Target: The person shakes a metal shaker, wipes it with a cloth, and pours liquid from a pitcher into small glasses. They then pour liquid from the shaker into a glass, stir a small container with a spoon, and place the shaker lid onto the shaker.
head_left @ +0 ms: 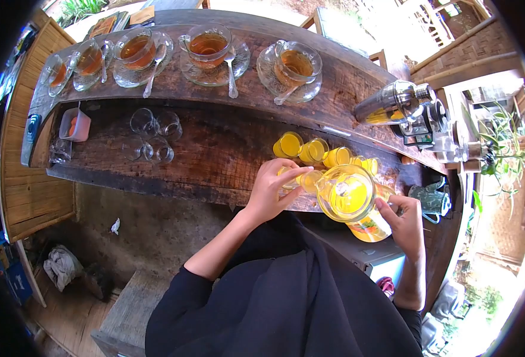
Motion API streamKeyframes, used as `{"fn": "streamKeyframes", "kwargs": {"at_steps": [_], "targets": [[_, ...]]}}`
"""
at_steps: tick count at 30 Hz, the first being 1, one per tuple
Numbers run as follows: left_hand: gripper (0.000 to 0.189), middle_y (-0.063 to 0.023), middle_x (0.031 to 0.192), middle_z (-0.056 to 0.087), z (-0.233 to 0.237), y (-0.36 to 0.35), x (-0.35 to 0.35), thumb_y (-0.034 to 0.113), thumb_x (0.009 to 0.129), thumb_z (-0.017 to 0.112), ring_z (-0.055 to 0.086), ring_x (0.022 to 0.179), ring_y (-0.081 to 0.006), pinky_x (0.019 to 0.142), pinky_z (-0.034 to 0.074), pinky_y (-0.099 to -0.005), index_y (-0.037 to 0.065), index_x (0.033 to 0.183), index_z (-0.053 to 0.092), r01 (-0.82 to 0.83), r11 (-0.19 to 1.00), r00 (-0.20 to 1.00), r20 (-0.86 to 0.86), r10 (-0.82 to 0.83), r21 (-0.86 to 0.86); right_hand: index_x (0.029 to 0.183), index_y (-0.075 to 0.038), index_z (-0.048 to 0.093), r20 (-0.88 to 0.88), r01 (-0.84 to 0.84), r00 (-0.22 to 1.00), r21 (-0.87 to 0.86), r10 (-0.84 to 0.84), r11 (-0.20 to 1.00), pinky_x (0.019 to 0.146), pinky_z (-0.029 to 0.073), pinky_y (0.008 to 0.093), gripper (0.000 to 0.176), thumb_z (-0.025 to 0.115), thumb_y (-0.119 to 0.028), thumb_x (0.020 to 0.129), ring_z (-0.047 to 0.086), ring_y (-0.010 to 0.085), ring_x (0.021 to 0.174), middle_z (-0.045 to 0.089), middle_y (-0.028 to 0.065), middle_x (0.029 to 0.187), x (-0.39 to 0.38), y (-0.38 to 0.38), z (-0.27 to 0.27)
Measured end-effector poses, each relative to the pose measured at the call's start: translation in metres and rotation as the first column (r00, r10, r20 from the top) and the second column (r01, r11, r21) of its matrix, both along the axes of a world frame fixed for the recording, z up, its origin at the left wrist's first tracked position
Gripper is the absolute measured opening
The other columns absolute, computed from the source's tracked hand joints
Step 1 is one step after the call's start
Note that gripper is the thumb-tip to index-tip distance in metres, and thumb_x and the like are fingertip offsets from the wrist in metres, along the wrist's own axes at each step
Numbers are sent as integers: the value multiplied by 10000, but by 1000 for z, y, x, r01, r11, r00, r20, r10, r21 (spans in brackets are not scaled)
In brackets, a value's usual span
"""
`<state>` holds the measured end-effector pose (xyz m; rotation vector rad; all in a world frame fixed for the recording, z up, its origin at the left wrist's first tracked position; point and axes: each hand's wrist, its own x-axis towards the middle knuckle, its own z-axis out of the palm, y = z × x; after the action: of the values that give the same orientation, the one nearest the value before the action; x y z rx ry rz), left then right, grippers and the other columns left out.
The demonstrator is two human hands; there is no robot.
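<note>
My right hand is closed round the handle side of a glass pitcher of yellow-orange juice. The pitcher is tilted to the left, with its wide mouth near the small glasses. My left hand has its thumb and fingers about a small glass at the counter's near edge. Beside it, partly behind the pitcher's rim, is another small glass. Just beyond stands a row of several small glasses with yellow juice. Whether juice is flowing cannot be made out.
Along the raised wooden bar stand several glass cups of tea on saucers with spoons. Several clear glasses and a pink container are on the lower counter. A shaker-like jar and a green enamel jug are at right.
</note>
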<state>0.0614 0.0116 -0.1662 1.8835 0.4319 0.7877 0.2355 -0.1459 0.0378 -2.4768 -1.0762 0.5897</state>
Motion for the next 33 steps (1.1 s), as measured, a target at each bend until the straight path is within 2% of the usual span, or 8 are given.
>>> {"fn": "streamKeyframes", "kwargs": {"at_steps": [6, 11, 20, 23, 24, 27, 31, 33], "targets": [[477, -72, 1049, 596, 0, -1, 1, 110, 765, 743, 560, 1040, -277, 951, 412, -426, 199, 1226, 660, 19, 999, 1000, 12, -18, -27, 638, 47, 577, -158, 126, 982, 173, -99, 977, 478, 267, 272, 391, 679, -213, 912, 332, 40, 524, 453, -37, 525, -6, -7, -12], [447, -91, 1064, 603, 6, 0, 1, 111, 767, 746, 559, 1048, -286, 953, 413, -427, 173, 1202, 669, 16, 1000, 1000, -3, -16, -23, 678, 54, 561, -257, 200, 956, 208, -144, 957, 551, 305, 244, 407, 621, -242, 951, 383, 30, 611, 488, -42, 584, 0, -33, -36], [402, -109, 1077, 615, 6, 2, -1, 111, 758, 744, 568, 1053, -293, 962, 414, -420, 114, 1156, 681, 0, 999, 1000, -9, 0, -38, 736, 7, 629, -563, 417, 819, 459, -106, 785, 515, 199, 243, 394, 604, -322, 952, 293, 31, 560, 414, -70, 594, -3, -61, -59], [394, -113, 1075, 616, 14, 7, -10, 90, 746, 742, 572, 1050, -293, 952, 422, -408, 96, 1136, 684, -18, 999, 1000, -3, 18, -41, 804, 4, 654, -529, 409, 842, 499, -106, 764, 495, 225, 210, 357, 593, -310, 961, 316, 4, 519, 463, -74, 579, -4, -67, -62], [394, -113, 1075, 616, 13, 9, -14, 90, 746, 742, 572, 1050, -293, 952, 422, -408, 96, 1136, 684, -16, 999, 1000, -6, 16, -39, 861, 22, 664, -539, 374, 842, 529, -39, 762, 518, 265, 191, 353, 607, -314, 953, 369, 2, 554, 515, -60, 619, 0, -75, -65], [409, -107, 1105, 602, 10, 17, -28, 27, 759, 715, 581, 1053, -262, 921, 467, -376, 66, 1164, 676, -40, 999, 998, -51, 39, -19, 880, 33, 663, -541, 402, 838, 520, -73, 753, 532, 287, 184, 353, 615, -311, 948, 408, -4, 592, 545, -51, 646, -1, -82, -67], [383, -105, 1103, 603, 0, 24, -40, 6, 751, 721, 582, 1047, -250, 899, 479, -361, 60, 1129, 686, -138, 989, 985, -108, 132, -49, 902, 55, 691, -553, 476, 824, 551, -127, 686, 526, 216, 232, 370, 648, -313, 919, 316, 21, 576, 476, -69, 621, -2, -90, -79], [365, -107, 1062, 622, -8, 25, -44, 48, 731, 764, 584, 1017, -287, 907, 458, -412, 79, 1087, 686, -211, 975, 964, -148, 220, 76, 950, 63, 696, -565, 506, 810, 536, -158, 676, 532, 233, 230, 362, 654, -294, 912, 329, 23, 576, 503, -66, 632, -3, -93, -81]]}}
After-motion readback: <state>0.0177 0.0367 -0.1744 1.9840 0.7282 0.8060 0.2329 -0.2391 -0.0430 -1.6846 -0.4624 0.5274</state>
